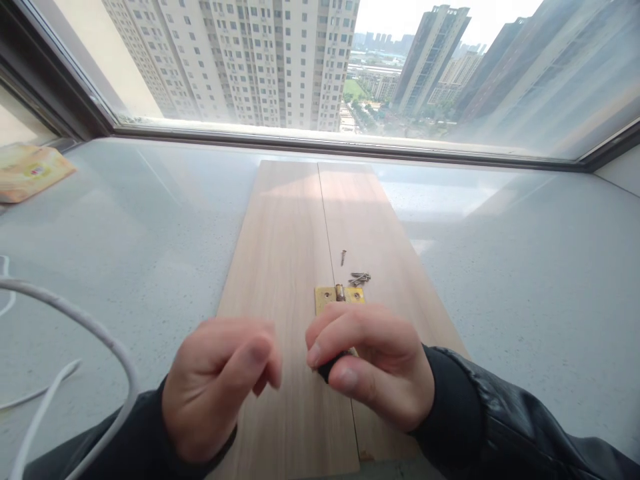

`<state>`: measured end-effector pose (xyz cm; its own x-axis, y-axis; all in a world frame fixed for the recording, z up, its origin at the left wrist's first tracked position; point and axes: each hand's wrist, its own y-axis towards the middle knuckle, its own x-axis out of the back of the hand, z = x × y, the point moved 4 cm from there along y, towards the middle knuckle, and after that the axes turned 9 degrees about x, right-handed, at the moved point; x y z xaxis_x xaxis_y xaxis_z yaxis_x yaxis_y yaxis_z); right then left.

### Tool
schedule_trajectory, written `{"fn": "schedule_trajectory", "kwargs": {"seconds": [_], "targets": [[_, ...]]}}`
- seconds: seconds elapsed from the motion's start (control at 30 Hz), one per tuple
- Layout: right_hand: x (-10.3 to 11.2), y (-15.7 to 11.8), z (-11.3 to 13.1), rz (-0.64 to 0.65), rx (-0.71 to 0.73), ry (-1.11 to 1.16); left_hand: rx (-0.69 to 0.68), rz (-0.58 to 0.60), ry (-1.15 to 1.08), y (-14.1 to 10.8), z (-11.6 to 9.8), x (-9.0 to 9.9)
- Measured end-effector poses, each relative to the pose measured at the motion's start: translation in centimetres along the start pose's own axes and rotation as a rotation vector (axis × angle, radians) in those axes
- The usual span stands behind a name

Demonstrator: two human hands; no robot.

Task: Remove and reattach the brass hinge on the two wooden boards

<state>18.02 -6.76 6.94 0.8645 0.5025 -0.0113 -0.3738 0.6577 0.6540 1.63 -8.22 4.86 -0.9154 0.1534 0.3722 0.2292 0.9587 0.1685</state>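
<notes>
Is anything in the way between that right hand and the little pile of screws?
Partly: the gold hinge lies between the right hand, holding a black thing, and the screws. It looks low, so the hand could probably pass over.

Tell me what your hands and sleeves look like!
My left hand and right hand are bare: no gloves, and no rings that show. My right sleeve is black, wrinkly and shiny like leather, with a dull black cuff. My left sleeve looks dark too.
</notes>
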Motion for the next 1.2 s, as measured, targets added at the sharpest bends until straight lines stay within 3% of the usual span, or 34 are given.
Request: {"fn": "schedule_trajectory", "kwargs": {"seconds": [0.03,0.13,0.33,0.43,0.6,0.67,0.77,0.9,1.0,1.13,1.2], "targets": [[0.0,0.1,-0.3,0.011,-0.042,0.045,-0.002,-0.05,-0.054,1.6,-0.3,0.0],[0.0,0.3,-0.8,0.077,-0.147,0.125,-0.091,-0.161,0.064,4.7,-0.5,-0.3],[0.3,-0.6,-0.9,0.144,-0.19,0.156,0.023,-0.272,0.127,4.8,1.7,0.4],[0.4,-0.7,-1.0,0.153,-0.22,0.158,0.033,-0.221,0.135,4.8,1.9,0.3],[0.0,-0.1,-1.1,0.444,-0.357,0.232,0.045,-0.158,0.129,5.2,1.9,-0.1],[0.3,0.0,-1.1,0.402,-0.364,0.255,0.055,-0.152,0.13,5.2,2.0,-0.1],[0.7,-0.2,-1.6,0.152,-0.314,0.203,0.073,-0.151,0.136,5.2,2.1,-0.1],[0.9,-0.8,-1.5,-0.134,-0.046,-0.003,0.079,-0.147,0.129,5.2,2.3,0.0],[0.4,-1.0,-1.0,-0.116,0.051,-0.11,0.065,-0.131,0.138,5.2,2.4,-0.1],[-0.5,-0.9,-0.3,0.076,-0.004,-0.112,0.02,-0.103,0.165,5.5,2.5,-0.2],[-0.6,-0.8,0.0,0.111,-0.026,-0.11,-0.009,-0.092,0.17,5.6,2.5,-0.3]]}}
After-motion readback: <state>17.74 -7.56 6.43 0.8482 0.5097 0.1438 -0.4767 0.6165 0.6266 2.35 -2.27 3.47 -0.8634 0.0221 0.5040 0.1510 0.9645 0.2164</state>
